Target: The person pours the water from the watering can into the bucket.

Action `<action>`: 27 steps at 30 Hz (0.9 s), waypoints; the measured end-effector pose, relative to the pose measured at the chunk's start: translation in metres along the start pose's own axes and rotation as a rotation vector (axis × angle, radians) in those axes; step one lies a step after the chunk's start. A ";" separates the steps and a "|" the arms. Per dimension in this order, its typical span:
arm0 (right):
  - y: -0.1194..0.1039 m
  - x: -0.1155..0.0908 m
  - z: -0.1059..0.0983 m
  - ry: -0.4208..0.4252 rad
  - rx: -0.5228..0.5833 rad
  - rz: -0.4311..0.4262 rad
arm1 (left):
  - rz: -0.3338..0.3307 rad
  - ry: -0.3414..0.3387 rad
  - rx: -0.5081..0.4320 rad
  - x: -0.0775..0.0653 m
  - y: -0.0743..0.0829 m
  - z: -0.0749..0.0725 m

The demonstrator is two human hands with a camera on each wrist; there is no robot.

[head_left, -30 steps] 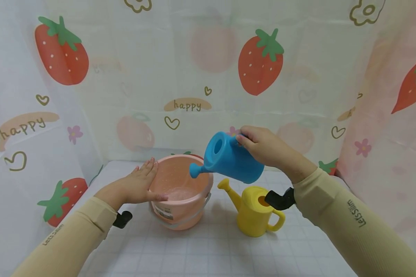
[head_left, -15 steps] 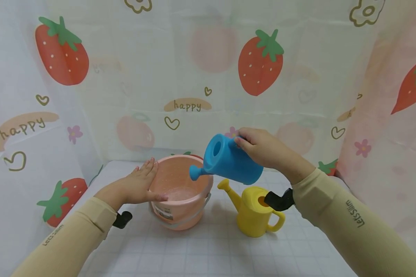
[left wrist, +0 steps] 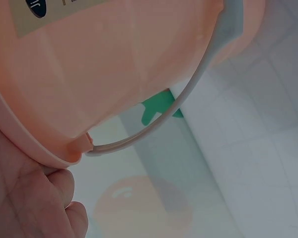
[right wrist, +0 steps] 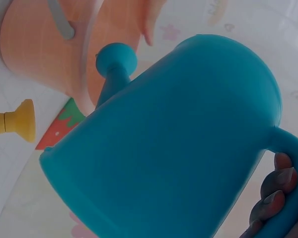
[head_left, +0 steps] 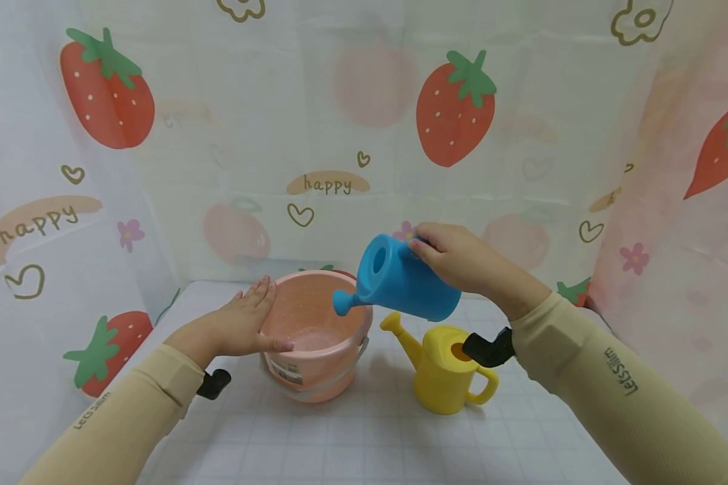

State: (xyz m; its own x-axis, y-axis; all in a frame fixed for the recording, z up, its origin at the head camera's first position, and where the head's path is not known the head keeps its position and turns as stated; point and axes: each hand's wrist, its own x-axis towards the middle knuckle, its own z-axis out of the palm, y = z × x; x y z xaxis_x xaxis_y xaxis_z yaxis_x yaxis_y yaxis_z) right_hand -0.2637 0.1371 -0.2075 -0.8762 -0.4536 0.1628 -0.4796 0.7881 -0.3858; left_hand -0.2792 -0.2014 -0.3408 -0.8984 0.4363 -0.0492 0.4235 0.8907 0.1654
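Observation:
A pink bucket with a grey handle stands on the table. My left hand rests on its left rim, fingers and thumb stretched out; the left wrist view shows the palm against the rim. My right hand grips the handle of a blue watering can, its fingers curled round the handle in the right wrist view. Held in the air, the can tilts left, and its spout reaches over the bucket's opening. Specks like droplets show on the bucket's inner wall; any water flow is too faint to tell.
A yellow watering can stands upright on the table, right of the bucket and below the blue can. Its spout points toward the bucket. Behind hangs a strawberry-patterned curtain, which also closes in both sides.
The blue watering can and my right hand have shifted very slightly left over the last second. My left hand, the bucket and the yellow can stay in place.

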 end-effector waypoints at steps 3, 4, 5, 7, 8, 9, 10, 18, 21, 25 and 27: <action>-0.001 0.000 -0.001 0.003 -0.006 -0.004 | -0.001 -0.001 0.008 0.000 0.000 -0.001; -0.001 0.000 -0.001 0.004 -0.009 -0.005 | -0.001 -0.003 0.010 0.001 0.000 -0.001; -0.001 0.000 -0.001 0.005 -0.010 -0.008 | 0.000 -0.003 0.011 0.001 -0.001 -0.001; -0.002 0.000 -0.002 0.007 -0.015 -0.013 | -0.001 -0.008 0.014 0.001 -0.001 -0.001; -0.002 0.000 -0.002 0.007 -0.018 -0.015 | -0.001 -0.010 0.013 0.001 -0.001 -0.002; -0.002 0.000 -0.002 0.007 -0.020 -0.016 | -0.003 -0.013 0.011 0.001 -0.001 -0.002; -0.002 0.000 -0.002 0.006 -0.020 -0.016 | -0.004 -0.016 0.010 0.001 -0.001 -0.002; -0.003 -0.001 -0.003 0.004 -0.023 -0.014 | -0.004 -0.017 0.008 0.000 0.000 -0.002; -0.003 -0.001 -0.003 0.004 -0.020 -0.017 | -0.003 -0.015 0.006 0.000 0.001 -0.003; -0.004 -0.001 -0.002 0.005 -0.014 -0.018 | -0.003 -0.014 0.004 -0.001 0.001 -0.003; -0.005 -0.001 -0.002 0.006 -0.014 -0.019 | -0.004 -0.014 0.000 -0.001 0.001 -0.003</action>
State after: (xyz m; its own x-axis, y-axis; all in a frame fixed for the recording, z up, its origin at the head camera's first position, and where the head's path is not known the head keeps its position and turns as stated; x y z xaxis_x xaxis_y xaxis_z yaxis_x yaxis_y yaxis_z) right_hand -0.2609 0.1344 -0.2035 -0.8672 -0.4662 0.1752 -0.4968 0.7851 -0.3698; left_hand -0.2780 -0.2008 -0.3378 -0.8985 0.4344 -0.0636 0.4198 0.8924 0.1652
